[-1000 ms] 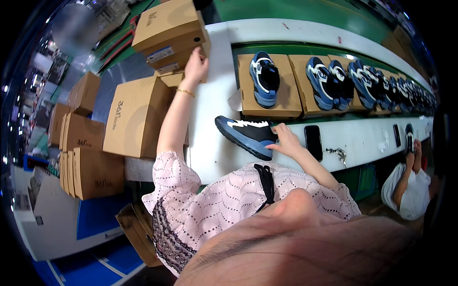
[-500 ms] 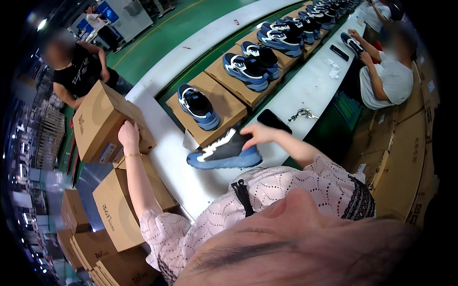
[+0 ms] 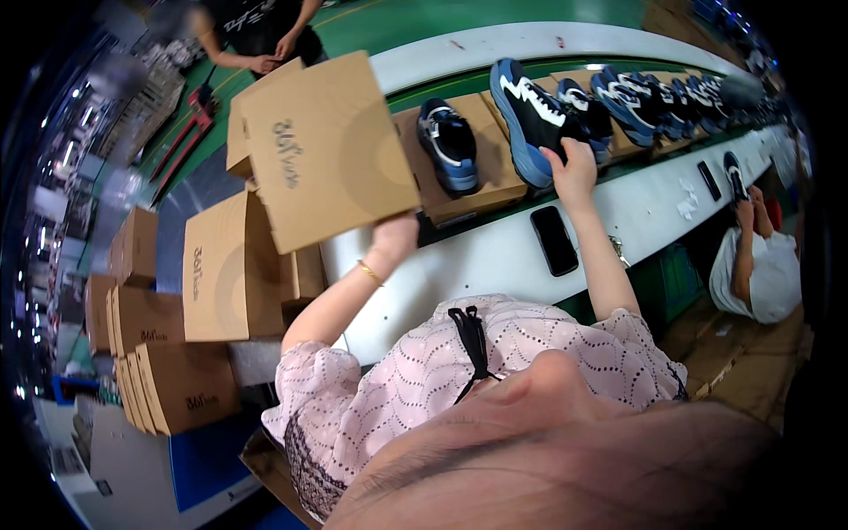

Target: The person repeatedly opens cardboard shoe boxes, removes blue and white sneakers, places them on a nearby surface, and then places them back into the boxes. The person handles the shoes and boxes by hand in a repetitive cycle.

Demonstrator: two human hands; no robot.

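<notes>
My left hand [image 3: 395, 237] grips a brown cardboard shoebox [image 3: 327, 150] by its lower right corner, holding it tilted above the left end of the white conveyor line; its fingers are partly behind the box. In my right hand [image 3: 576, 172] is a blue and black sneaker [image 3: 533, 128] with white laces, pinched at the heel, its toe pointing up and away. Between the two hands, a single dark sneaker [image 3: 449, 146] stands on a flat brown box [image 3: 473, 208]. More sneakers [image 3: 623, 110] sit in a row on boxes beyond the right hand.
A black phone [image 3: 554, 240] and keys [image 3: 617, 251] lie on the white ledge [image 3: 442, 274]. Several shoeboxes [image 3: 234, 269] are stacked at the left. Across the line stands a person in black [image 3: 256, 31]; at the right, a person in white [image 3: 760, 274] handles a shoe.
The shoebox in my left hand has been raised and swung toward the line. My right hand has carried the sneaker forward, close to the shoe row. The view has turned left.
</notes>
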